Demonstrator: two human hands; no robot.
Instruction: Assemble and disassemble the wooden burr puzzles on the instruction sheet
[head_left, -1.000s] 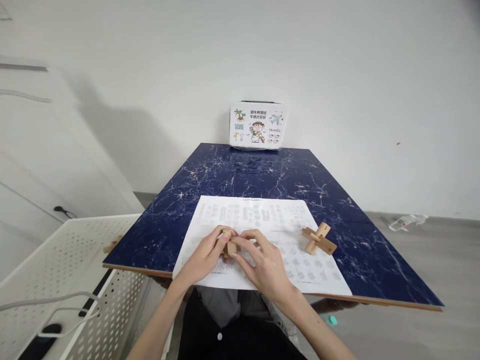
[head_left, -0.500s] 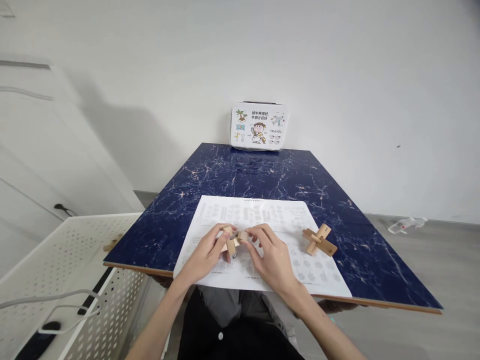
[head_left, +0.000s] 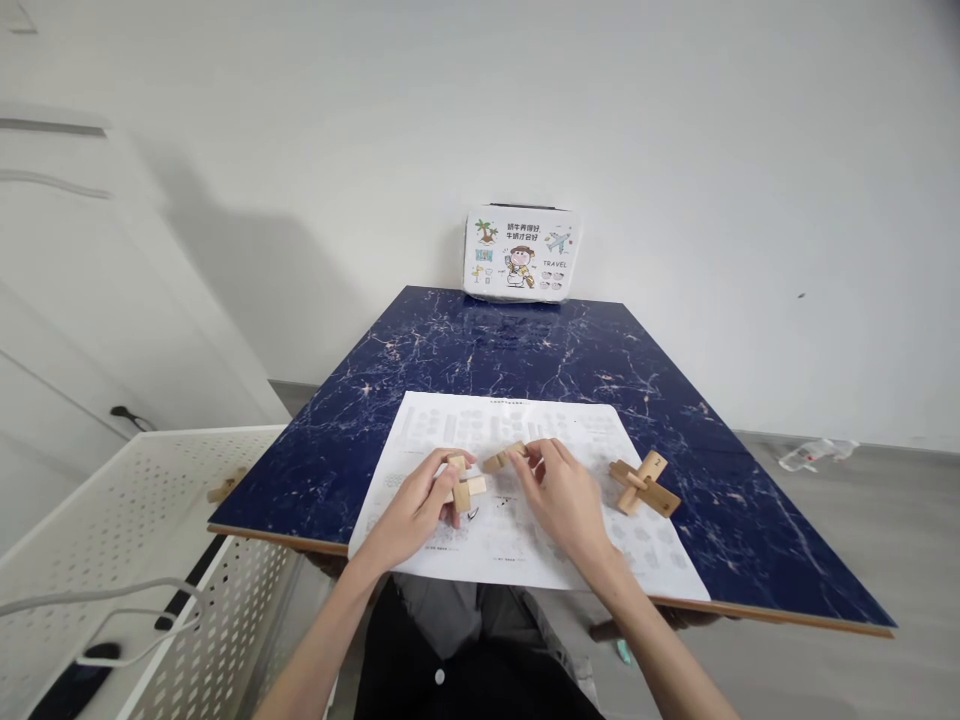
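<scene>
My left hand (head_left: pixel 420 497) is closed around a small cluster of interlocked wooden puzzle pieces (head_left: pixel 463 490), held over the printed sheet. Between the fingertips of my right hand (head_left: pixel 562 492) is a single notched wooden stick (head_left: pixel 504 457), apart from the cluster and to its right. The instruction sheet (head_left: pixel 450 550) lies flat under both hands, with rows of small grey drawings. On its right edge rests a crossed wooden assembly (head_left: pixel 645 484) of flat pieces, one marked with a 2; neither hand touches it.
The dark blue marble-patterned table (head_left: pixel 720 520) carries a white cartoon-printed case (head_left: pixel 520 255) against the wall. A white perforated basket (head_left: pixel 247 570) with cables in it stands at the left, a wooden piece (head_left: pixel 226 487) by its far side. A clear plastic item (head_left: pixel 816 455) lies on the floor at right.
My right hand has moved right, and the notched stick has come away from the cluster with it. My left hand still holds the cluster in about the same place.
</scene>
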